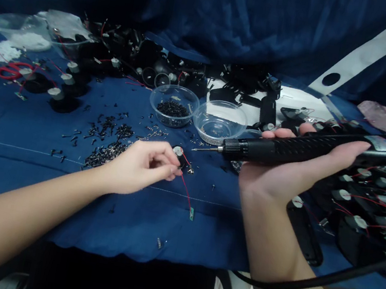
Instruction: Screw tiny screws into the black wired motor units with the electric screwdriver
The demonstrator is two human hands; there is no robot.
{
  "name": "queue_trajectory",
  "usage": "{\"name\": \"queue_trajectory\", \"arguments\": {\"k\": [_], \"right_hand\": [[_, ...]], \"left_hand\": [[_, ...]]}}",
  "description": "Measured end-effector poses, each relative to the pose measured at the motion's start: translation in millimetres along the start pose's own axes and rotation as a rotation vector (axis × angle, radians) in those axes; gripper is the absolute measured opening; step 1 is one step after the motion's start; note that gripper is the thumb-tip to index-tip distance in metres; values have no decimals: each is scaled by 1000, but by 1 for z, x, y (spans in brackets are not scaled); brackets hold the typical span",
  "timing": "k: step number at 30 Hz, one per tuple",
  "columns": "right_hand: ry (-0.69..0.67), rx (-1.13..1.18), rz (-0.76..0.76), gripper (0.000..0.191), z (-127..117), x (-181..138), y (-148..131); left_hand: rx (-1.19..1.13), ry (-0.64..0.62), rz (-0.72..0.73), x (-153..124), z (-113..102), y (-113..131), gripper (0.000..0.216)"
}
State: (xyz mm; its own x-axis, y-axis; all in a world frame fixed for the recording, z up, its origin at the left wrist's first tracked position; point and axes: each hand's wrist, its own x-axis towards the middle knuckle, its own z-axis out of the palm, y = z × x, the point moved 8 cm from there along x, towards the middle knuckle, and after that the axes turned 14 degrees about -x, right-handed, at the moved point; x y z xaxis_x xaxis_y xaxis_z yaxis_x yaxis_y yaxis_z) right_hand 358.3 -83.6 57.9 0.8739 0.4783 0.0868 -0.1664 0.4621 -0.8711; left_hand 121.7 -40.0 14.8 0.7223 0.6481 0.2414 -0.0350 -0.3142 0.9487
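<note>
My left hand [143, 166] rests on the blue cloth [25, 171], its fingers pinched on a small black part with a grey cap [179, 154]. A red wire [187, 190] runs from that part to a tiny green board [191, 213]. My right hand [296, 167] lies palm up, fingers curled around a black electric screwdriver [288, 148]. The screwdriver's bit [205, 149] points left toward the small part, a short gap away. Its black cable [322, 277] loops down past my right forearm.
Two clear plastic bowls stand behind the hands: one with black screws [173, 106], one with tiny pale screws [219, 122]. Loose black screws [107, 147] are scattered at left. Black parts with grey caps and red wires pile at right [362, 212] and left [63, 93].
</note>
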Motion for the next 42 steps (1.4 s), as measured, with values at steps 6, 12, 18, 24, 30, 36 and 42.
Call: {"name": "queue_trajectory", "arguments": {"k": [6,12,18,24,30,36,42], "right_hand": [[-8,10,14,63,-2,3,3],[-34,6,44,56,-1,-1,2],[-34,7,45,60,-1,0,5],[-20,16,18,62,0,2,6],[-45,11,25,59,0,0,5],[-67,-5,21,56,0,-2,3],[-52,-31,30,54,0,-3,3]], "left_hand": [[702,-233,391,-9,15,13,15],[801,-214,596,-11,14,21,11],[757,-169,763,-20,17,40,15],[829,-139,775,-20,17,38,14],[715,-94,622,-8,6,16,11],[631,-54,545,-1,-12,6,11],[583,-62,471,4,-26,2,7]]}}
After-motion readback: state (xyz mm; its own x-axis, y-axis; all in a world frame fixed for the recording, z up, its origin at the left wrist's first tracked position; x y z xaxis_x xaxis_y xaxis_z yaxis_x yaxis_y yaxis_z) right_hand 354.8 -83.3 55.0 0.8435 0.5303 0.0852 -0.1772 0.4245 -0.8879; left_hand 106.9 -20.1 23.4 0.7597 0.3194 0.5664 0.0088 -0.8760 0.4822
